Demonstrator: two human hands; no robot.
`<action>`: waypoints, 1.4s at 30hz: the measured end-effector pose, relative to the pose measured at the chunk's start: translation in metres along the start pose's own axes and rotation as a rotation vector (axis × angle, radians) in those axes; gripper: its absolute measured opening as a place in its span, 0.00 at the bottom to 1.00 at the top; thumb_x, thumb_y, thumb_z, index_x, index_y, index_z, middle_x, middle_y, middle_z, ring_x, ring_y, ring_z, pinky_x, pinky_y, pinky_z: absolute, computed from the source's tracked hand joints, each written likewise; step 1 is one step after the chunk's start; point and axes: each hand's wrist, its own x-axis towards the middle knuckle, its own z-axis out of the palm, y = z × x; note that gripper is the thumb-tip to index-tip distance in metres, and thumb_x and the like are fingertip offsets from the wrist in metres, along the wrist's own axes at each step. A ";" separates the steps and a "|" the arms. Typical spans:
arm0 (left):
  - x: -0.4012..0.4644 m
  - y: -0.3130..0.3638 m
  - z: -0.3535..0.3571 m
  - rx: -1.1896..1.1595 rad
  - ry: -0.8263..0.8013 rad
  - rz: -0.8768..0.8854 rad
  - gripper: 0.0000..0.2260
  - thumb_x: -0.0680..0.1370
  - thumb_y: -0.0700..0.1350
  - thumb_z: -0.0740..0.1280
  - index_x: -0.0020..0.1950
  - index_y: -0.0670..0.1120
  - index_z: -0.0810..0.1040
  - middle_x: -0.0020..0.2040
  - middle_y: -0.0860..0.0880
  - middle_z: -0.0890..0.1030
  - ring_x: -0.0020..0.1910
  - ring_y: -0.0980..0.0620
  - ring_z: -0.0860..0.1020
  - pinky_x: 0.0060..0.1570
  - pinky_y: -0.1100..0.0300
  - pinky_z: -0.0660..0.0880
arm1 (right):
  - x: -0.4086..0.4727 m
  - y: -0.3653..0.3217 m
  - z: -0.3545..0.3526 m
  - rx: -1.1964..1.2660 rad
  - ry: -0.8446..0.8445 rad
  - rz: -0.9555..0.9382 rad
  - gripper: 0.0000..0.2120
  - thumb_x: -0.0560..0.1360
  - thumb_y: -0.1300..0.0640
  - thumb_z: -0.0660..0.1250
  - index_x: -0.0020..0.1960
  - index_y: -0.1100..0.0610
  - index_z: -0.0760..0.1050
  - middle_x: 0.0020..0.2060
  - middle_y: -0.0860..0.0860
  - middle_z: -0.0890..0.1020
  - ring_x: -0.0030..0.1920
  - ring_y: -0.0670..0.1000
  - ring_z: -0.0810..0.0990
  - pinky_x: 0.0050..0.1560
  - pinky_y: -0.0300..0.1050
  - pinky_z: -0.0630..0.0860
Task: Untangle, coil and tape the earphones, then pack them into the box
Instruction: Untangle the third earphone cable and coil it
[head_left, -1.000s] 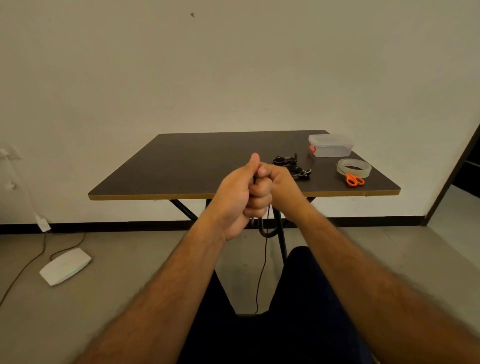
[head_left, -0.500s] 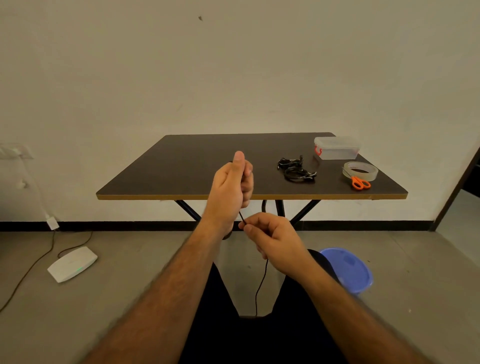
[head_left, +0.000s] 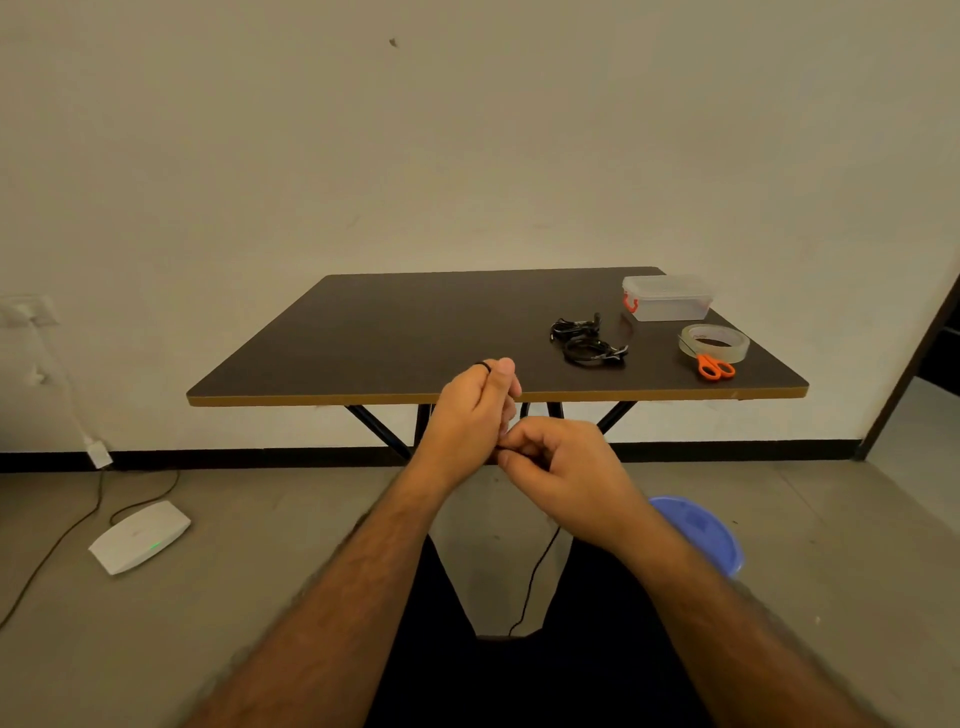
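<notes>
The left hand (head_left: 467, 415) is clenching a coil of earphone cord (head_left: 535, 571) while the right hand (head_left: 558, 467), at its 4 o'clock, is pinching the slack, which is trailing toward 6 o'clock, the box (head_left: 667, 299) sitting on the tabletop (head_left: 415, 332) at 2 o'clock.

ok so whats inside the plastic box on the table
Nothing can be made out inside the plastic box. Its lid is on and the cloudy walls show no dark shape. The coiled earphones lie on the table beside it, not in it.
</notes>
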 end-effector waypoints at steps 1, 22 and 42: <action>-0.001 0.001 -0.001 0.020 -0.042 -0.021 0.18 0.85 0.50 0.54 0.42 0.44 0.75 0.30 0.52 0.72 0.29 0.56 0.71 0.30 0.63 0.70 | 0.002 0.000 -0.004 -0.029 -0.002 -0.010 0.05 0.78 0.59 0.68 0.49 0.53 0.82 0.37 0.40 0.81 0.41 0.39 0.80 0.42 0.30 0.75; -0.013 0.017 -0.008 -0.438 -0.558 -0.400 0.25 0.80 0.66 0.48 0.32 0.49 0.60 0.27 0.52 0.59 0.24 0.56 0.54 0.23 0.64 0.52 | 0.027 0.022 -0.045 0.381 -0.154 -0.024 0.09 0.79 0.59 0.64 0.56 0.57 0.82 0.47 0.59 0.82 0.37 0.54 0.77 0.40 0.44 0.78; -0.015 0.017 -0.008 -0.665 -0.550 -0.472 0.16 0.82 0.55 0.55 0.38 0.49 0.71 0.29 0.54 0.60 0.24 0.59 0.56 0.22 0.67 0.52 | 0.031 0.035 -0.034 0.672 -0.066 0.061 0.07 0.77 0.55 0.67 0.45 0.58 0.77 0.37 0.59 0.75 0.32 0.49 0.72 0.31 0.43 0.73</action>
